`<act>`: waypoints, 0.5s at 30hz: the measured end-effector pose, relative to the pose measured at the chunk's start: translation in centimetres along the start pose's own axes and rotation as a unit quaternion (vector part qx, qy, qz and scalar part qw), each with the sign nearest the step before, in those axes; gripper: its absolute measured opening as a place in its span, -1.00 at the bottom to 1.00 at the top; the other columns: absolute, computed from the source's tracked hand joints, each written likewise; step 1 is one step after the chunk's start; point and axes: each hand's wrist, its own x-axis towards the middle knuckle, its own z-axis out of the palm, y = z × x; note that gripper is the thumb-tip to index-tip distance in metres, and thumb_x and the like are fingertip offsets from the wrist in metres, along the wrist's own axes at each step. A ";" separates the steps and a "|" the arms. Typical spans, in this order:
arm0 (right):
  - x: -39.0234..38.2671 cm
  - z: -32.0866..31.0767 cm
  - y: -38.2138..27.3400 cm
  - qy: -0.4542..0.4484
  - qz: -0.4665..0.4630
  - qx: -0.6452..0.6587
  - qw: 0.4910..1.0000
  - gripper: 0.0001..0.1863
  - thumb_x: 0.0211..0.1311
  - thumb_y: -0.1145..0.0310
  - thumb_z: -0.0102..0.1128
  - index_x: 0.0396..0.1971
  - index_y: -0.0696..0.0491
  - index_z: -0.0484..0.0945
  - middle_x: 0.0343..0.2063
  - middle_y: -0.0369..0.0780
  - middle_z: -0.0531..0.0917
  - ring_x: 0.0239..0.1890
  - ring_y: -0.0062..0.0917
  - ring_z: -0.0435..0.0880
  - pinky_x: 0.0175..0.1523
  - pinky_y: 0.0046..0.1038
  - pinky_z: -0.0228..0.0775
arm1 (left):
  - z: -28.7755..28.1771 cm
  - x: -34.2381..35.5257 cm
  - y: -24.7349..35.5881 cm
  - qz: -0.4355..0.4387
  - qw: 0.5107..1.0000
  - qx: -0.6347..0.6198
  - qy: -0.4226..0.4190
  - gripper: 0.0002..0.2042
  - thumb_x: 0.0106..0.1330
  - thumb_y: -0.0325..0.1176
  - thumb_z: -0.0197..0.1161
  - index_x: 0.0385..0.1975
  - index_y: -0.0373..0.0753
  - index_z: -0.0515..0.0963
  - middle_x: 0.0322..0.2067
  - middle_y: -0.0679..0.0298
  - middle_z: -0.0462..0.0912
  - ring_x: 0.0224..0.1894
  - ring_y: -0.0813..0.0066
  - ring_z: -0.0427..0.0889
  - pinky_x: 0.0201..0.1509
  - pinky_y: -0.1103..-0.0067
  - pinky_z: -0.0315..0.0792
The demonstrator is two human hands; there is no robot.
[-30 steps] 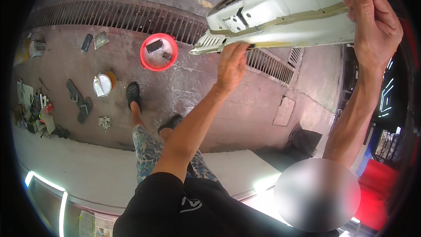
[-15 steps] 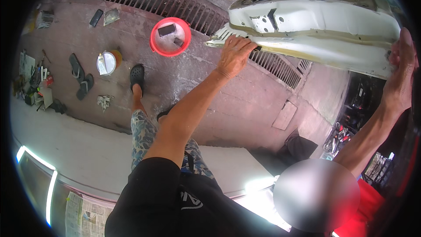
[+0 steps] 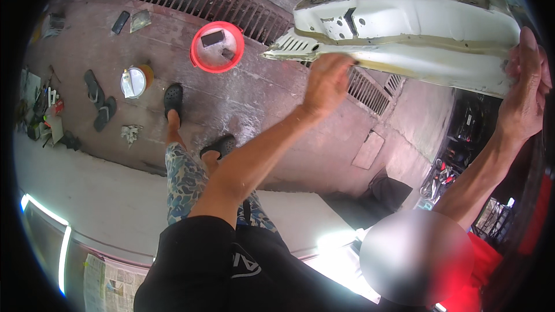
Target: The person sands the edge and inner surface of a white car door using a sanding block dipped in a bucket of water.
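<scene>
A large white car body panel (image 3: 428, 52), patched with tan and grey, slants across the upper right, with slots near its left tip. My right hand (image 3: 525, 81) grips its right edge, thumb up along the rim and fingers partly hidden. Smeared by motion, my left hand (image 3: 328, 84) is at the panel's lower edge with its fingers curled. A small dark bit shows at its fingertips, too blurred to name.
A red bucket (image 3: 193, 52) of foamy water holds dark blocks. Left of it are a tin can (image 3: 137, 81), flip-flops (image 3: 99, 101) and a phone (image 3: 121, 22). A drain grate (image 3: 202, 1) crosses the floor. A pale car surface (image 3: 104, 185) lies below; a blurred patch covers the lower right.
My left hand has slid right and slightly down along the panel's lower edge. The view has shifted a little, and my right hand keeps its hold.
</scene>
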 end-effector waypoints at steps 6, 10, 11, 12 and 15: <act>-0.5 -1.1 0.7 -0.040 -0.016 -0.021 0.999 -0.47 0.57 0.33 0.14 -0.74 0.05 0.39 -0.84 -0.35 0.44 -0.81 -0.74 0.20 -0.63 -0.61 -0.07 | 0.7 3.2 5.5 0.073 0.994 -0.070 -0.030 -0.57 0.26 -0.69 0.22 0.12 -0.15 0.60 -0.02 0.18 0.72 -0.05 0.30 0.64 0.12 0.43 0.60; 0.4 -0.1 -0.3 -0.038 0.000 0.013 0.999 -0.48 0.57 0.36 0.13 -0.74 0.04 0.39 -0.85 -0.35 0.43 -0.82 -0.75 0.19 -0.65 -0.62 -0.08 | -2.9 1.9 -1.7 0.017 0.996 0.033 -0.078 -0.58 0.25 -0.72 0.22 0.07 -0.14 0.62 -0.10 0.19 0.70 -0.07 0.38 0.66 -0.01 0.56 0.66; 0.3 0.0 -0.5 -0.025 0.004 0.008 1.000 -0.48 0.57 0.36 0.13 -0.74 0.03 0.38 -0.85 -0.36 0.42 -0.82 -0.75 0.18 -0.65 -0.62 -0.08 | -1.6 1.8 -0.6 0.034 0.998 -0.015 -0.058 -0.61 0.25 -0.70 0.25 0.04 -0.14 0.62 -0.09 0.19 0.70 -0.04 0.34 0.65 0.04 0.50 0.64; 0.1 0.2 -0.6 -0.008 0.007 0.003 1.000 -0.48 0.57 0.36 0.13 -0.74 0.03 0.38 -0.85 -0.36 0.41 -0.82 -0.75 0.18 -0.65 -0.62 -0.09 | -0.3 2.2 2.7 0.050 0.996 -0.059 -0.040 -0.63 0.24 -0.68 0.27 0.02 -0.15 0.62 -0.08 0.20 0.70 -0.02 0.31 0.65 0.08 0.44 0.61; -0.3 0.2 -0.4 -0.023 -0.005 0.010 1.000 -0.47 0.57 0.36 0.14 -0.75 0.02 0.37 -0.86 -0.38 0.39 -0.81 -0.75 0.17 -0.64 -0.62 -0.10 | 1.1 5.0 7.6 0.097 0.989 -0.103 -0.030 -0.63 0.23 -0.66 0.29 0.01 -0.15 0.62 -0.07 0.20 0.71 0.01 0.27 0.64 0.12 0.38 0.59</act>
